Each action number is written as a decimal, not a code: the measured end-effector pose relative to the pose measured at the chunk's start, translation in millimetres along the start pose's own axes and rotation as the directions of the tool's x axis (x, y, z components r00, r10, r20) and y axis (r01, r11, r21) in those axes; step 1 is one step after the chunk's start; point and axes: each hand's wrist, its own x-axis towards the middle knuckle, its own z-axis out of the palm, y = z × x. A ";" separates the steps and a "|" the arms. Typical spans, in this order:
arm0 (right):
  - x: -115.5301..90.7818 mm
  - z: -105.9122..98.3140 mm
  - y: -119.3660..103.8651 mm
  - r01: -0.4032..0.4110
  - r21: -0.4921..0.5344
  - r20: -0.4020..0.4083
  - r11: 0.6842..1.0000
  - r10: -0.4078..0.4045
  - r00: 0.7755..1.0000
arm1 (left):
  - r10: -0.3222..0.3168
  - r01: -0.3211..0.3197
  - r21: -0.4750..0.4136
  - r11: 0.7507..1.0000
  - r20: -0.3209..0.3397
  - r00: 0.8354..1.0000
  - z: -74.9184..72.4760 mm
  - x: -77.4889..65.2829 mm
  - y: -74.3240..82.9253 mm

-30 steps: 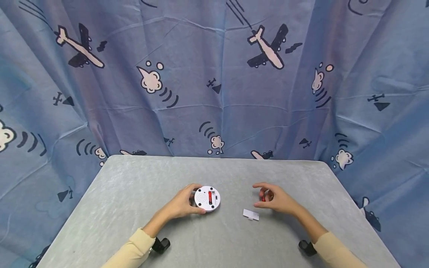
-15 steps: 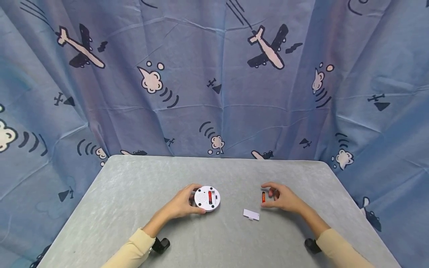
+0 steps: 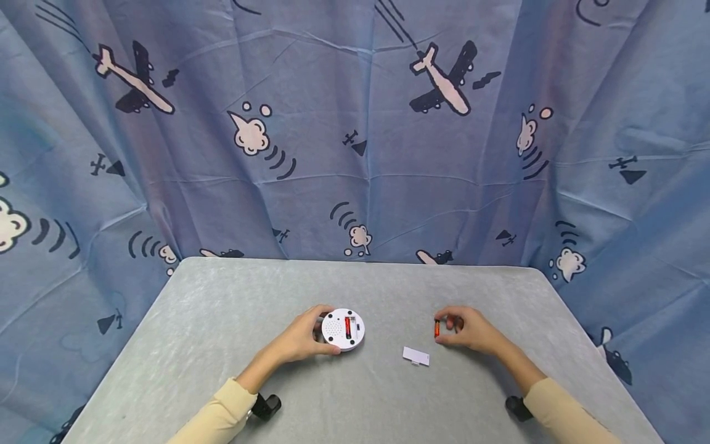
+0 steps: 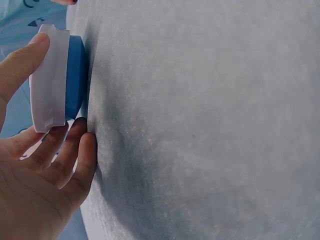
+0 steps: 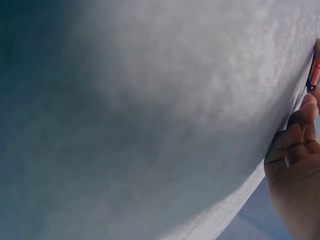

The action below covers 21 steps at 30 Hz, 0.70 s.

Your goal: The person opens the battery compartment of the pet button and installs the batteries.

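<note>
My left hand [image 3: 302, 336] grips a round white device [image 3: 334, 333] by its side, thumb at the near edge and fingers at the far edge. The device's underside faces up, showing small dark feet, speaker holes and a battery slot with one red battery [image 3: 348, 327] in it. From the side, the left wrist view shows its white part [image 4: 50, 80] above a blue part [image 4: 75, 77]. My right hand [image 3: 468, 330] pinches another red battery [image 3: 437, 328] end to end between thumb and forefinger, low over the table. Part of that battery [image 5: 314, 75] appears at the right wrist view's edge.
Between the hands lies a small white battery cover [image 3: 416, 356] on the grey table [image 3: 355, 401]. Behind the table's far edge hangs a blue curtain [image 3: 310, 216] printed with planes.
My right hand has moved slightly right, and the battery, mostly hidden in its fingers at first, now shows between thumb and forefinger. The left hand and device stay put.
</note>
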 end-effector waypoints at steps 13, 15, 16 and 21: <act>-2.4 0.2 -5.3 -0.013 0.036 -0.046 0.999 0.015 0.999 | 0.001 -0.001 -0.011 1.000 0.007 1.000 -0.9 0.5 -0.7; -2.1 1.4 -5.0 -0.005 0.031 -0.051 1.000 0.007 0.999 | 0.005 -0.005 -0.002 1.000 0.006 1.000 -1.4 0.1 -0.3; -2.1 1.9 -5.5 -0.002 0.035 -0.056 0.999 0.004 0.998 | 0.005 -0.005 0.000 1.000 0.007 1.000 -1.6 0.0 -0.2; -2.1 5.3 -10.2 0.026 0.087 -0.072 0.996 -0.019 0.997 | 0.004 -0.004 0.023 1.000 0.019 1.000 -2.2 -0.7 0.3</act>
